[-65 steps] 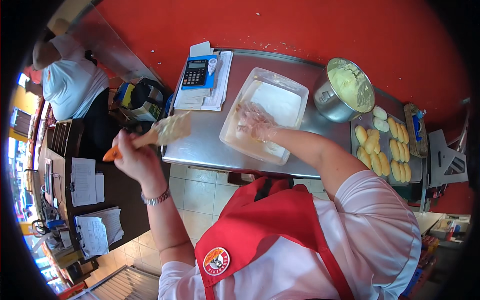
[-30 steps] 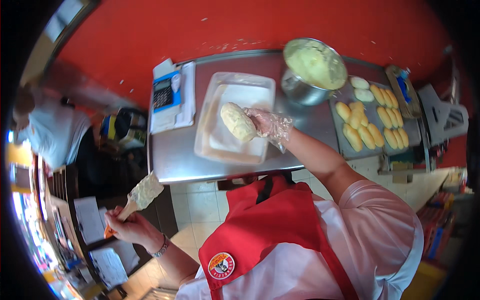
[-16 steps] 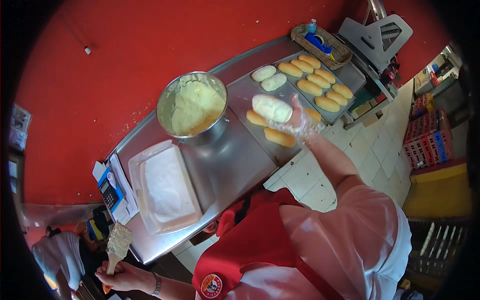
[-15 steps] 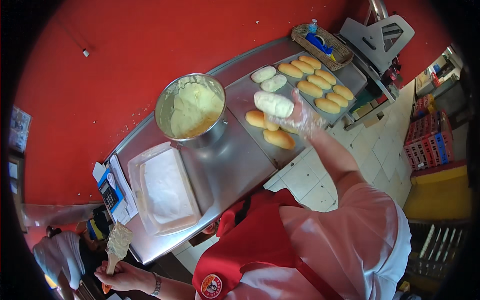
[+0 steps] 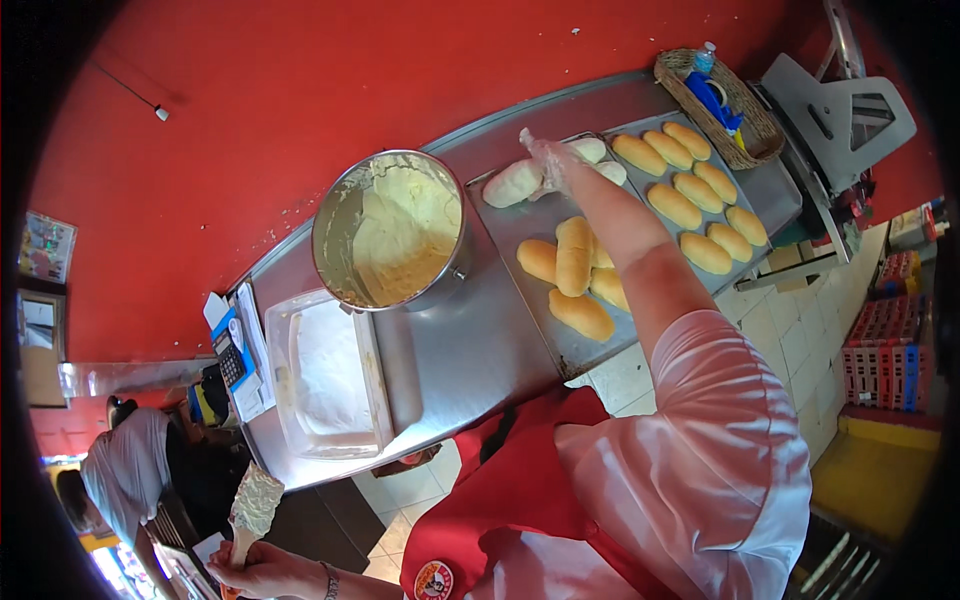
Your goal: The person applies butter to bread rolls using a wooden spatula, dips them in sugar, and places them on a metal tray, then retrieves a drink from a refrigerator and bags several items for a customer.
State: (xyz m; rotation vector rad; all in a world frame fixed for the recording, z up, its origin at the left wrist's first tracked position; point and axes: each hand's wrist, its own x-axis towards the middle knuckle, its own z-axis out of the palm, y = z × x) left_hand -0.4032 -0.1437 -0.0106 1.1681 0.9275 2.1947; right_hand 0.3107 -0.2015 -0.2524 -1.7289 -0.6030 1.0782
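Note:
My left hand (image 5: 262, 572) is closed round the handle of a spatula (image 5: 257, 503) whose blade is thick with pale cream. My right hand (image 5: 556, 168), smeared white, is at the end of a white-coated bun (image 5: 512, 184) at the tray's far left corner. A finger points up away from the bun while the others, partly hidden, touch its end. Two more coated buns, one of them (image 5: 588, 150), lie partly behind my right wrist. Several plain golden buns (image 5: 573, 257) are piled at the near part of this metal tray (image 5: 505, 225).
A steel bowl (image 5: 452, 262) of cream stands left of the tray. Nearer is a clear tub (image 5: 383, 425) of white powder, beside a calculator (image 5: 231, 366) and papers. At right are a second tray of golden buns (image 5: 675, 205), a wicker basket (image 5: 745, 152) and a metal machine (image 5: 835, 125). Another person (image 5: 130, 470) bends at lower left.
My right hand has carried the coated bun leftward and away from me, to the tray's far left corner. My left hand still holds the spatula. The view has shifted a little.

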